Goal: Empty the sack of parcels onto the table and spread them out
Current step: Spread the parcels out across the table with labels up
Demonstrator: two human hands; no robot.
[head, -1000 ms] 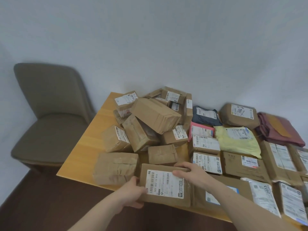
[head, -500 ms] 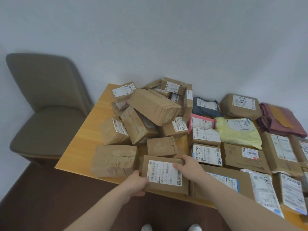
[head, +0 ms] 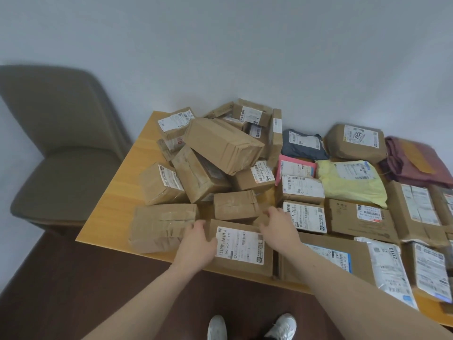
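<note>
**Near the front edge: a box that could go over**

At the near edge of the counter (head: pixel 110 192), the left hand (head: pixel 196 244) rests on the left end of a flat labelled box (head: pixel 241 246), fingers loosely spread along its top and side. The right hand (head: pixel 278 227) lies on the box's far right corner, fingers relaxed rather than clamped, though the view is too soft to say whether the thumb hooks under. The box sits flush with the counter's front edge, so a pull towards the body would likely tip it to the floor (head: pixel 61 290).

Behind it the heap of parcels (head: pixel 220 153) is still stacked, with a long box (head: pixel 223 146) perched at a tilt on top. Nudging the small taped box (head: pixel 235 204) at its foot may bring that one sliding down. The wrapped parcel (head: pixel 161 227) at the left corner also sits close to the edge. No sack is in sight.
</note>
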